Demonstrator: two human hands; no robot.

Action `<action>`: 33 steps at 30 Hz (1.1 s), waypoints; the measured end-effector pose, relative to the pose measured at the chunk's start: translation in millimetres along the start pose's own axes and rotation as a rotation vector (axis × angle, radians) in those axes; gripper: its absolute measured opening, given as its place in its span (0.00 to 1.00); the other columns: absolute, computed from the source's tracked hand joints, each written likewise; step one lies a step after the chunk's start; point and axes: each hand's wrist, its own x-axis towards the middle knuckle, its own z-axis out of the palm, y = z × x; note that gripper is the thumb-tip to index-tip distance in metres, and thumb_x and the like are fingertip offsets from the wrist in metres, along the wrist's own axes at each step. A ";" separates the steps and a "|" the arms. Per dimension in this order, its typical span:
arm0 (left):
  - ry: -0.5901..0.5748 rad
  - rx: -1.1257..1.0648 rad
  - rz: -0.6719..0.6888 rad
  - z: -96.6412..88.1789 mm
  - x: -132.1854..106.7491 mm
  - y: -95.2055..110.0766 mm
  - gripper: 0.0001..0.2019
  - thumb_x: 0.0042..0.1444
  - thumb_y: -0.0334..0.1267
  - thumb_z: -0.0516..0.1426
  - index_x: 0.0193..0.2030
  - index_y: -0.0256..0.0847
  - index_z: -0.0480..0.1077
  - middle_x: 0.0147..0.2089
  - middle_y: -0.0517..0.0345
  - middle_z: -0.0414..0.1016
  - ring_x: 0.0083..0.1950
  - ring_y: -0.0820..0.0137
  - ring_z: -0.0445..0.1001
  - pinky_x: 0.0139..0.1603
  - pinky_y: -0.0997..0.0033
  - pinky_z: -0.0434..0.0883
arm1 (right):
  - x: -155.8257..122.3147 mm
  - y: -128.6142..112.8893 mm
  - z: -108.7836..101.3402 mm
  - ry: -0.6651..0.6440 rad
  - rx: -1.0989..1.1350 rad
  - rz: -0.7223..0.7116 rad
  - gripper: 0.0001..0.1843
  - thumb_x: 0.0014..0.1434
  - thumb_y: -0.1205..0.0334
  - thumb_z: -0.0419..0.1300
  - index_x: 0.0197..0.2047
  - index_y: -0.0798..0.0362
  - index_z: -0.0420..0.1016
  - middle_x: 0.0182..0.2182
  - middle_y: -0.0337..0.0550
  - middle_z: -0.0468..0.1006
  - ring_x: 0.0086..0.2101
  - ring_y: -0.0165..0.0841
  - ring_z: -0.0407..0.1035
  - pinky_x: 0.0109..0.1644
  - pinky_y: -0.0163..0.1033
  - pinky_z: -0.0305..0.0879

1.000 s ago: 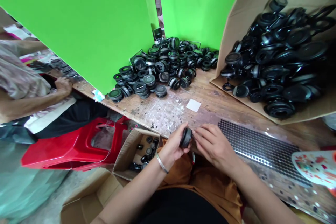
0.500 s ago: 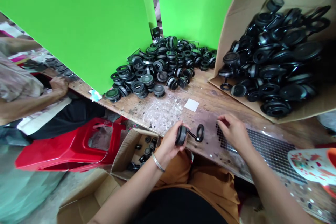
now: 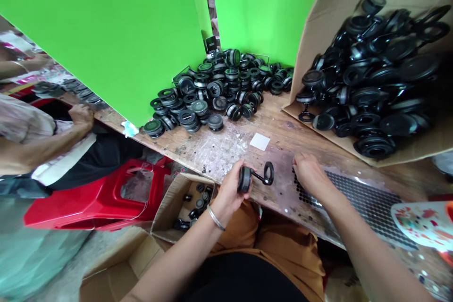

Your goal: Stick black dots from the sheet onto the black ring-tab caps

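My left hand (image 3: 231, 189) is closed around the thick round base of a black phone-holder-like piece (image 3: 245, 179). A thin arm runs from that base to an open ring (image 3: 268, 173) on the right, clear of my fingers. My right hand (image 3: 311, 173) is at the left end of a sheet of small black dots (image 3: 357, 198) lying on the table. Its fingers are bent together against the sheet's upper left corner, and whatever lies between the fingertips is hidden. A small white square (image 3: 259, 141) lies on the table between and beyond my hands.
Similar black pieces lie heaped (image 3: 212, 89) against green panels (image 3: 106, 33), and more fill a tilted cardboard box (image 3: 300, 56) at right. A patterned cup (image 3: 421, 222) stands at the right edge. Below are a small carton (image 3: 166, 207) and a red stool (image 3: 92, 198). Another person's arm (image 3: 46, 141) shows at left.
My right hand has shifted slightly left and its fingers have drawn in at the sheet's corner. The left hand keeps its hold on the black piece, turned slightly.
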 end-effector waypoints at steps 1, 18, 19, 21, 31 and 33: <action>0.017 0.000 0.018 0.2 -0.7 0.8 0.18 0.54 0.54 0.57 0.31 0.38 0.70 0.16 0.65 0.59 0.14 0.78 0.56 0.10 0.82 0.52 | -2.6 -2.2 -0.2 0.022 -0.007 0.006 0.08 0.58 0.73 0.51 0.32 0.56 0.70 0.33 0.52 0.73 0.36 0.40 0.65 0.44 0.43 0.59; 0.101 0.137 0.259 10.2 -10.7 -6.9 0.20 0.59 0.54 0.54 0.32 0.37 0.71 0.19 0.66 0.61 0.14 0.77 0.57 0.10 0.79 0.56 | -42.4 -96.3 -29.9 0.448 0.122 -0.411 0.04 0.61 0.71 0.59 0.39 0.54 0.70 0.47 0.52 0.71 0.53 0.47 0.60 0.59 0.61 0.58; 0.102 0.137 0.255 10.7 -11.5 -6.7 0.20 0.59 0.54 0.54 0.32 0.37 0.71 0.19 0.66 0.61 0.14 0.77 0.57 0.10 0.79 0.56 | -42.5 -95.4 -29.3 0.449 0.120 -0.409 0.04 0.60 0.71 0.59 0.39 0.54 0.70 0.47 0.52 0.71 0.53 0.47 0.60 0.59 0.61 0.59; 0.096 0.137 0.251 12.0 -13.0 -6.2 0.19 0.59 0.54 0.54 0.33 0.37 0.70 0.19 0.66 0.60 0.14 0.78 0.56 0.10 0.79 0.56 | -43.4 -95.0 -28.3 0.466 0.134 -0.400 0.03 0.60 0.71 0.59 0.38 0.55 0.70 0.47 0.53 0.71 0.53 0.47 0.60 0.59 0.61 0.60; 0.150 0.099 0.244 11.6 -13.2 -9.5 0.21 0.55 0.57 0.57 0.32 0.37 0.71 0.19 0.66 0.62 0.15 0.79 0.56 0.10 0.80 0.55 | -56.1 -109.4 -22.2 0.524 0.120 -0.355 0.09 0.61 0.74 0.57 0.43 0.55 0.73 0.51 0.55 0.72 0.57 0.49 0.61 0.60 0.62 0.61; 0.164 0.073 0.246 9.9 -12.0 -9.2 0.21 0.55 0.57 0.57 0.31 0.37 0.71 0.18 0.66 0.61 0.14 0.78 0.56 0.10 0.80 0.54 | -61.3 -111.0 -19.6 0.510 0.174 -0.367 0.13 0.61 0.75 0.57 0.47 0.55 0.73 0.54 0.55 0.72 0.59 0.49 0.60 0.60 0.62 0.61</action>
